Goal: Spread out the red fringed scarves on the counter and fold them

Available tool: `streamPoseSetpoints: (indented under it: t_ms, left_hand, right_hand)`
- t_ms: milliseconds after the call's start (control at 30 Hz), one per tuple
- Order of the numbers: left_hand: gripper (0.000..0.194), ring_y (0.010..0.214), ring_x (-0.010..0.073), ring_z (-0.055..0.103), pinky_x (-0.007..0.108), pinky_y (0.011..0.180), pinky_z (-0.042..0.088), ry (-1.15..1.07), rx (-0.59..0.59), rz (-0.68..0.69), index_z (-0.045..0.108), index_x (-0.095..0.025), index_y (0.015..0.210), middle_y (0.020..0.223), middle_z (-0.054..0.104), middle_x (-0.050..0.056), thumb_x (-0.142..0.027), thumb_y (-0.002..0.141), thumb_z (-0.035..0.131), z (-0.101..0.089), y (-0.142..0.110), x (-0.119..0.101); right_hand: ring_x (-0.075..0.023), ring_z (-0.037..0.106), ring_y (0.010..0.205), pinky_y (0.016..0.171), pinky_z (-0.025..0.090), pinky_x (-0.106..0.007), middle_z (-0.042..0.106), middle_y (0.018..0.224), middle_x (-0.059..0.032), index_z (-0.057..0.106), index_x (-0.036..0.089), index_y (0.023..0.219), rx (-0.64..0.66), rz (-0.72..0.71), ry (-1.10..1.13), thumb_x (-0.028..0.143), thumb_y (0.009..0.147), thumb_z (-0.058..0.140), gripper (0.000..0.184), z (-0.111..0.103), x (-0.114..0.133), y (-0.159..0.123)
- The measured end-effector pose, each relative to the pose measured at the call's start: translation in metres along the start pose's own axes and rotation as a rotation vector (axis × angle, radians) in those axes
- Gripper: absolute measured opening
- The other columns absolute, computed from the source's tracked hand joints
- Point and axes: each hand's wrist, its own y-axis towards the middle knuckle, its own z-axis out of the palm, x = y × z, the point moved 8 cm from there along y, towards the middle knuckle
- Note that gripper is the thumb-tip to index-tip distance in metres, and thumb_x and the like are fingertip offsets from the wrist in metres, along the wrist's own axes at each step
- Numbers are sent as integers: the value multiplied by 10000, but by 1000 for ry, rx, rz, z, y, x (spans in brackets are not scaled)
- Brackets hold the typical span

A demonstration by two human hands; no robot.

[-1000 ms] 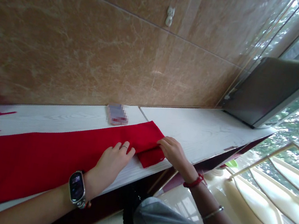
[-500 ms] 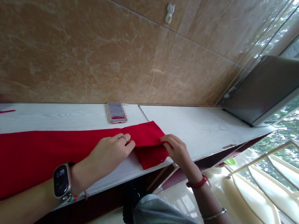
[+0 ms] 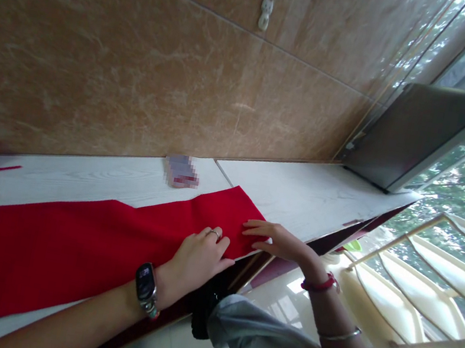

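A long red scarf [image 3: 81, 237] with a fringe at its far-left end lies along a narrow white shelf. Its near-right end is folded over, and the top layer is flat. My left hand [image 3: 199, 261], wearing a ring and a watch, rests on the scarf near the front edge, with fingers slightly bent and thumb apart. Just to its right, my right hand [image 3: 275, 240] touches the scarf's right end, fingers stretched out and spread. Neither hand grips the cloth. Part of the scarf is hidden under my left hand and forearm.
A phone [image 3: 181, 171] lies on the white shelf [image 3: 301, 192] against the brown tiled wall [image 3: 120, 70]. A grey box-shaped appliance [image 3: 419, 135] stands at the far right end. Below it on the right is a cream rack [image 3: 406, 285]. My knee is under the shelf's front edge.
The raised flap at the scarf's right end now lies flat. My left hand has slid right and its thumb has spread. My right hand has let go of the edge and opened.
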Motion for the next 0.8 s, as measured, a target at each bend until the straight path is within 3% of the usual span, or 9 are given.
streamPoseSetpoints:
  t_ms: [100,333,533,633,800]
  left_hand:
    - [212,943,220,543,311,754,477,-18,17,-21,559,-149,991,1028,557,99,-286,840,502,7,10,14]
    - [203,888,190,567,300,769,472,25,3,-93,561,-123,964,979,572,101,-87,812,432,8,25,62]
    - [298,906,209,576,304,689,496,89,49,-104,533,-127,1008,1006,566,126,13,811,359,1,16,47]
    - [303,899,203,585,297,686,497,103,88,-136,524,-125,1025,996,572,130,24,808,375,1,15,46]
    - [232,797,186,601,274,625,499,154,-43,-196,540,-143,950,890,586,86,-27,831,376,-27,18,61]
  right_hand:
    - [-167,468,1151,963,394,-351,537,1234,-73,587,222,1119,-17,14,-76,127,802,530,336,6,0,12]
    - [-204,477,1143,957,402,-395,563,1196,-107,595,175,1114,-194,30,-196,131,841,471,303,16,-1,50]
    - [-189,509,1106,929,436,-399,593,1156,-76,568,213,1145,-305,18,-159,137,828,479,338,-6,-12,32]
    - [-185,540,1058,905,455,-387,608,1126,-74,595,211,1102,-298,33,-229,95,804,478,340,-12,-16,23]
    - [-187,613,905,824,492,-344,668,970,-88,647,168,967,-337,59,-348,83,828,408,289,-17,-12,28]
